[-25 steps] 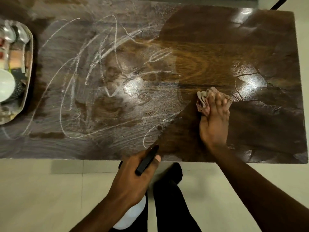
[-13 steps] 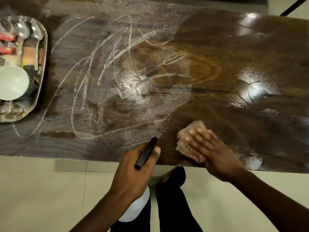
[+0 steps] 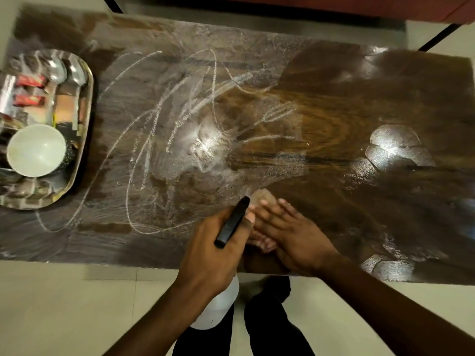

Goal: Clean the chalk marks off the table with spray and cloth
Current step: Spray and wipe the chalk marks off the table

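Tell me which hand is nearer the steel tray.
Left. The left hand, gripping the spray bottle, is right of the tray; the right hand on the cloth lies farther right.

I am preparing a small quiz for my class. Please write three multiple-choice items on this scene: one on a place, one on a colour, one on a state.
1. Where does the metal tray stand?
A) at the left end of the table
B) at its right end
C) on the floor

2. What colour is the bowl in the tray?
A) red
B) white
C) blue

3. What does the left hand do?
A) lies flat on the wood
B) grips the spray bottle
C) lifts the bowl

Answers: 1 A, the tray sits on the wood at the person's far left. 2 B, the bowl is plainly white. 3 B, the fingers curl round the bottle's black head.
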The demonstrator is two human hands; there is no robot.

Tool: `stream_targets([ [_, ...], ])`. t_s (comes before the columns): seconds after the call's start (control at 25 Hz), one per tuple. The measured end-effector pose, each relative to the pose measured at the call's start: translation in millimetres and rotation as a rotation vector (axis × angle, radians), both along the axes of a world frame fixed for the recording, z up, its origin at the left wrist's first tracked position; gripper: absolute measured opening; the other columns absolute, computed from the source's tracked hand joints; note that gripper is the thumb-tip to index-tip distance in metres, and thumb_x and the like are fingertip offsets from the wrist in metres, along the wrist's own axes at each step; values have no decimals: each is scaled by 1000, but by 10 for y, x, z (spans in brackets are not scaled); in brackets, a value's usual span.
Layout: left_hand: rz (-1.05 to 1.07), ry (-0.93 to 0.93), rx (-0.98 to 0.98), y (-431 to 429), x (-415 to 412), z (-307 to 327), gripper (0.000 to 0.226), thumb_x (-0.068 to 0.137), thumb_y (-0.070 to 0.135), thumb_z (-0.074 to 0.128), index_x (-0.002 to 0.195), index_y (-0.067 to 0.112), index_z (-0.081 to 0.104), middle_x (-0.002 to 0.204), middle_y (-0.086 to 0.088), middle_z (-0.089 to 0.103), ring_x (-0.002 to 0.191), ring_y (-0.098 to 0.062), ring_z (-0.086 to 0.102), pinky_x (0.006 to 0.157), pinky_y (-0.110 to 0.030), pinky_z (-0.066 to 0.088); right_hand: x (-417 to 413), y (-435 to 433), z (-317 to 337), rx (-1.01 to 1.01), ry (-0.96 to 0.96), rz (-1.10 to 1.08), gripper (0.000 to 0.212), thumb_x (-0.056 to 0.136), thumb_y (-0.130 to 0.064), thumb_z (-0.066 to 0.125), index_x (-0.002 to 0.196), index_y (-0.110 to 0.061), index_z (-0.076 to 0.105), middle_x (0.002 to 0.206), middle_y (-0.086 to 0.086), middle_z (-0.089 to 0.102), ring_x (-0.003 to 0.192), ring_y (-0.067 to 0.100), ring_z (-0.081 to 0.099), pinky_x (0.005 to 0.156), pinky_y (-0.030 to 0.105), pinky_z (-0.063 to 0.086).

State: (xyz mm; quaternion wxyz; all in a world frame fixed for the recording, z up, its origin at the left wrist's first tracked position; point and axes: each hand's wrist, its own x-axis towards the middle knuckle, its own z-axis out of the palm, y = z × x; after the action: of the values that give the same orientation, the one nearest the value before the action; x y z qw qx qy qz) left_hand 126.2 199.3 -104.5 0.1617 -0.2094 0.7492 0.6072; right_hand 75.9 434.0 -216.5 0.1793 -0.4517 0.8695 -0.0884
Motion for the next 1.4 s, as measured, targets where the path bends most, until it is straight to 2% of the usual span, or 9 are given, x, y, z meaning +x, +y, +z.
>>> stream_targets([
  [0.16,-45,-7,9,-149,-153,49,56,89,72,58,89,18,71,74,-17,70,48,-30,57,52,-60,53,-746,34,103,-128,-25,-1059,71,103,-26,41,171,-22,21,179,8,16,167,31,6,134,57,10],
  [0.24,-50,-15,-10,-185,-262,50,62,89,74,56,98,15,72,83,-20,74,49,-33,56,53,-61,53,-816,-351,69,-145,-39,-1320,74,105,-22,47,172,-20,16,180,9,12,167,31,2,134,54,5],
  [0.56,30,-14,-42,-240,-951,-33,43,95,58,62,82,18,71,62,-12,67,44,-23,57,49,-54,51,-367,-511,-189,-109,39,235,67,104,-45,50,165,-25,31,174,2,33,167,23,5,134,51,9],
  [0.68,-6,-14,-51,-270,-1140,4,40,92,65,59,89,28,74,67,0,74,41,-9,58,52,-48,54,-1159,-60,-147,-40,92,-79,72,100,-37,50,167,-30,26,173,1,28,163,23,20,134,44,3],
  [0.92,2,-7,-86,-251,-1467,-40,36,99,57,57,97,26,75,83,2,80,43,-5,62,55,-46,57,-1993,-270,-73,-52,75,-1111,76,101,-38,31,173,-22,12,181,5,10,168,28,1,135,51,3],
  [1.08,32,-14,-82,-187,-1663,-49,45,98,58,58,78,18,67,62,-10,65,42,-14,55,55,-54,57,-1192,-838,-120,-37,74,-382,70,103,-34,50,168,-20,28,178,10,21,167,31,4,135,47,-4],
  [1.2,65,-5,-83,-154,-1803,-52,42,97,60,59,85,21,70,59,-1,66,44,-9,57,54,-45,56,-1400,-669,-98,-84,67,322,65,92,-41,52,153,-21,49,159,9,53,157,36,31,128,54,22],
  [1.28,77,1,-70,-152,-1882,-75,36,96,62,59,97,29,73,65,4,73,41,-6,58,52,-39,56,-1941,-471,-78,3,96,279,65,99,-39,50,161,-21,44,167,12,46,160,36,31,129,56,27],
  [1.4,107,11,-27,-171,-1976,-144,36,92,67,58,104,36,72,82,-2,80,39,-8,58,48,-36,52,-2813,-142,-67,73,143,-267,72,104,-40,34,172,-23,15,179,7,15,167,29,10,135,48,7],
])
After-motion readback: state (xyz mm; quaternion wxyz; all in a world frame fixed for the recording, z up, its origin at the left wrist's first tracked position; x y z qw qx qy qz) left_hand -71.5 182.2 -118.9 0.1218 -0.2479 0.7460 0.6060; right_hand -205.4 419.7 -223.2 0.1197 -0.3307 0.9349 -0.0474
